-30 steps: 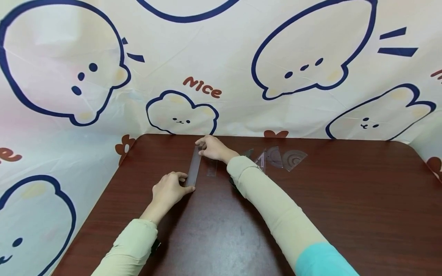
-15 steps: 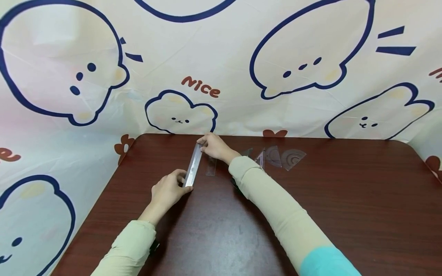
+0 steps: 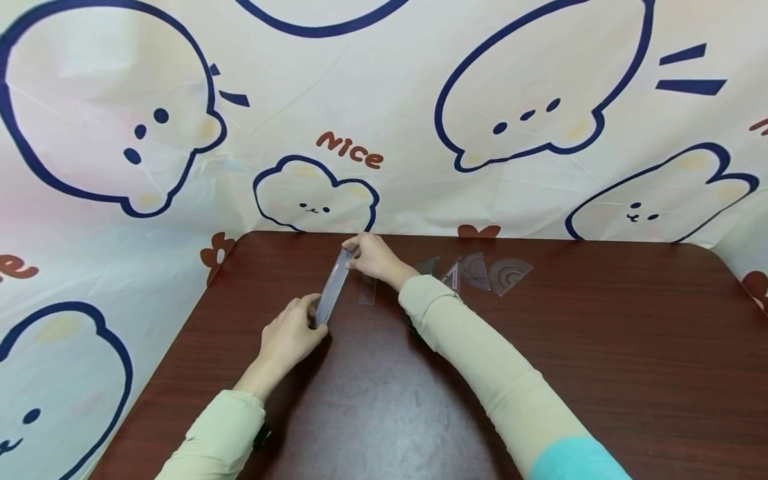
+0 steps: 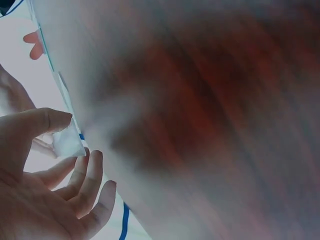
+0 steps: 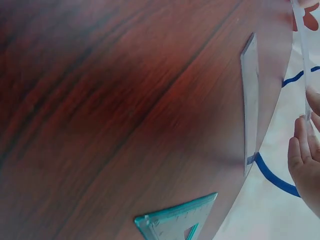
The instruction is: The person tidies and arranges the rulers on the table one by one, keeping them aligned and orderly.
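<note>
A clear straight ruler (image 3: 333,288) slants over the left part of the table, held between both hands. My left hand (image 3: 291,333) pinches its near end between thumb and fingers. At the far end, my right hand (image 3: 377,259) grips the ruler with its fingertips. In the left wrist view, the thumb lies on the ruler's end (image 4: 69,142), with the fingers behind it. The right wrist view catches the ruler (image 5: 301,55) nearly edge-on, apart from the tabletop. A shorter clear ruler (image 3: 367,291) lies on the table just right of it, partly hidden by the right hand.
Right of the right forearm lie a green-tinted set square (image 3: 429,266), a clear set square (image 3: 453,275) and two fan-shaped clear protractors (image 3: 476,271). The brown table (image 3: 570,347) meets a cartoon-print cloth (image 3: 414,193) at its back edge.
The ruler's near end has shifted slightly left with my left hand. Its face has turned, from dull grey through a bright glare to pale blue. The right hand has barely moved.
</note>
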`<state>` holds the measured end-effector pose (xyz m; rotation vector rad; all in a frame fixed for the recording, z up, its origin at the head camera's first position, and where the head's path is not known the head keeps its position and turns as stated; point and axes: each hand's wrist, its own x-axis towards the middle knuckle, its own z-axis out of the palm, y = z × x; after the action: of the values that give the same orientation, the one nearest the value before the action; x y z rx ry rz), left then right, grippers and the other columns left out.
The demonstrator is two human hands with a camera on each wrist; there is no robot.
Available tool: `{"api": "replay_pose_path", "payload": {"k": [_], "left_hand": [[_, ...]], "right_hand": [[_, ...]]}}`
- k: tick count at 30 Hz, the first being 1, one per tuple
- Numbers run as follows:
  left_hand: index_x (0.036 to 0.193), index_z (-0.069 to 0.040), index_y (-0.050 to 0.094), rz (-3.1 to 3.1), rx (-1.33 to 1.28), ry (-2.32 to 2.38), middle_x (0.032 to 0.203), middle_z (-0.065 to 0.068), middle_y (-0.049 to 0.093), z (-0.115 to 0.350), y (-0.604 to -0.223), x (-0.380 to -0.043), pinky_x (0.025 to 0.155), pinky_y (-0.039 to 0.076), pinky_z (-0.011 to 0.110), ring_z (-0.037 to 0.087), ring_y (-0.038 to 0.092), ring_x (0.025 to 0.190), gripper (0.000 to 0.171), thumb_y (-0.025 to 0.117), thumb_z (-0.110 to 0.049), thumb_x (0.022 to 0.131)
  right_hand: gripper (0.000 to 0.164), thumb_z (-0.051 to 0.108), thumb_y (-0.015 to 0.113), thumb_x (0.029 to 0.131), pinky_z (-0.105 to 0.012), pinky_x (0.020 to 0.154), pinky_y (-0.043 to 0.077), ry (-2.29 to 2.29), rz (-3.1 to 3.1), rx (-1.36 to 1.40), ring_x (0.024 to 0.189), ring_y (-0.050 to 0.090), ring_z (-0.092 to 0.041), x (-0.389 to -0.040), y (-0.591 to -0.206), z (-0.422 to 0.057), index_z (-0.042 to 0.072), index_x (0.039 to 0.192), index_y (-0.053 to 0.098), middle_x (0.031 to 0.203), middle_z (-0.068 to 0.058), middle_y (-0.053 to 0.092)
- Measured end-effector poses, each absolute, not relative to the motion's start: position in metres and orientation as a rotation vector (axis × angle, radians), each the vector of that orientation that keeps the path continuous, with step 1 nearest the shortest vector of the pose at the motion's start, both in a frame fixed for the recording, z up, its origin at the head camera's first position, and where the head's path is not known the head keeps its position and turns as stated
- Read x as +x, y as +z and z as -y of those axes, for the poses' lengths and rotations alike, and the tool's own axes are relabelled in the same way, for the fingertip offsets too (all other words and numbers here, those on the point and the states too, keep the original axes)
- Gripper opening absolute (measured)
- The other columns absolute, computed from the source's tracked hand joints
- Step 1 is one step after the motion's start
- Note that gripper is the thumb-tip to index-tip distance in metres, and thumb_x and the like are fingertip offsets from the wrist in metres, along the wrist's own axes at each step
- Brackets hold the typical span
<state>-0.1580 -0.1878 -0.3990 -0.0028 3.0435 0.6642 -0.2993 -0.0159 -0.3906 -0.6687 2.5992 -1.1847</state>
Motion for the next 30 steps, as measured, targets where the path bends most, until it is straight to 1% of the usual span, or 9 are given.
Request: {"api": "replay_pose_path", "payload": {"k": [3, 6, 10, 14, 19, 22, 27, 30], "left_hand": [[0.137, -0.007, 0.055, -3.059, -0.006, 0.677, 0.104, 0.004, 0.061, 0.188, -0.398, -0.154, 0.069, 0.047, 0.046, 0.018, 0.059, 0.084, 0.057, 0.072, -0.020, 0.084], [0.138, -0.007, 0.054, -3.067, 0.006, 0.676, 0.104, 0.004, 0.060, 0.189, -0.396, -0.149, 0.067, 0.047, 0.044, 0.018, 0.059, 0.083, 0.061, 0.076, -0.021, 0.083], [0.137, -0.007, 0.055, -3.083, 0.033, 0.644, 0.098, 0.004, 0.059, 0.189, -0.394, -0.142, 0.066, 0.047, 0.044, 0.018, 0.059, 0.082, 0.066, 0.082, -0.021, 0.079], [0.133, -0.007, 0.059, -3.125, 0.074, 0.589, 0.094, 0.003, 0.060, 0.192, -0.392, -0.133, 0.063, 0.047, 0.043, 0.018, 0.059, 0.078, 0.064, 0.084, -0.024, 0.077], [0.127, -0.008, 0.064, -3.180, 0.124, 0.561, 0.094, 0.001, 0.064, 0.198, -0.390, -0.124, 0.060, 0.047, 0.039, 0.016, 0.060, 0.076, 0.059, 0.087, -0.026, 0.075], [0.126, -0.009, 0.066, -3.187, 0.139, 0.546, 0.095, 0.000, 0.066, 0.201, -0.389, -0.120, 0.060, 0.046, 0.038, 0.015, 0.059, 0.075, 0.059, 0.087, -0.028, 0.074], [0.125, -0.012, 0.068, -3.176, 0.135, 0.531, 0.098, 0.000, 0.068, 0.206, -0.386, -0.112, 0.060, 0.046, 0.039, 0.017, 0.060, 0.078, 0.059, 0.087, -0.034, 0.073], [0.124, -0.014, 0.069, -3.178, 0.132, 0.515, 0.097, 0.000, 0.069, 0.208, -0.385, -0.108, 0.062, 0.047, 0.041, 0.020, 0.063, 0.081, 0.059, 0.087, -0.037, 0.072]], "right_hand": [[0.041, 0.009, 0.071, 0.093, -0.030, 0.086, 0.050, -1.194, -2.611, -0.663, 0.108, 0.059, -0.022, -0.296, -0.387, 0.017, 0.002, 0.132, 0.062, 0.123, -0.010, 0.060], [0.041, 0.009, 0.071, 0.092, -0.029, 0.085, 0.049, -1.194, -2.614, -0.673, 0.107, 0.059, -0.021, -0.293, -0.385, 0.018, 0.003, 0.132, 0.062, 0.121, -0.009, 0.060], [0.039, 0.008, 0.071, 0.092, -0.027, 0.083, 0.050, -1.198, -2.609, -0.664, 0.105, 0.059, -0.020, -0.290, -0.387, 0.021, 0.005, 0.130, 0.064, 0.121, -0.007, 0.060], [0.039, 0.008, 0.071, 0.092, -0.026, 0.084, 0.049, -1.203, -2.595, -0.672, 0.105, 0.059, -0.020, -0.283, -0.386, 0.023, 0.005, 0.130, 0.064, 0.122, -0.007, 0.060], [0.039, 0.007, 0.072, 0.091, -0.024, 0.085, 0.049, -1.199, -2.578, -0.693, 0.106, 0.059, -0.020, -0.275, -0.382, 0.025, 0.004, 0.130, 0.064, 0.123, -0.007, 0.061], [0.039, 0.007, 0.072, 0.091, -0.024, 0.084, 0.049, -1.191, -2.569, -0.693, 0.107, 0.059, -0.021, -0.272, -0.383, 0.026, 0.004, 0.130, 0.064, 0.122, -0.006, 0.061], [0.040, 0.007, 0.072, 0.091, -0.025, 0.083, 0.049, -1.187, -2.550, -0.711, 0.108, 0.060, -0.023, -0.266, -0.385, 0.030, 0.003, 0.130, 0.064, 0.118, -0.008, 0.061], [0.040, 0.008, 0.073, 0.091, -0.023, 0.082, 0.050, -1.161, -2.552, -0.719, 0.107, 0.061, -0.021, -0.262, -0.385, 0.032, 0.004, 0.130, 0.064, 0.118, -0.007, 0.062]]}}
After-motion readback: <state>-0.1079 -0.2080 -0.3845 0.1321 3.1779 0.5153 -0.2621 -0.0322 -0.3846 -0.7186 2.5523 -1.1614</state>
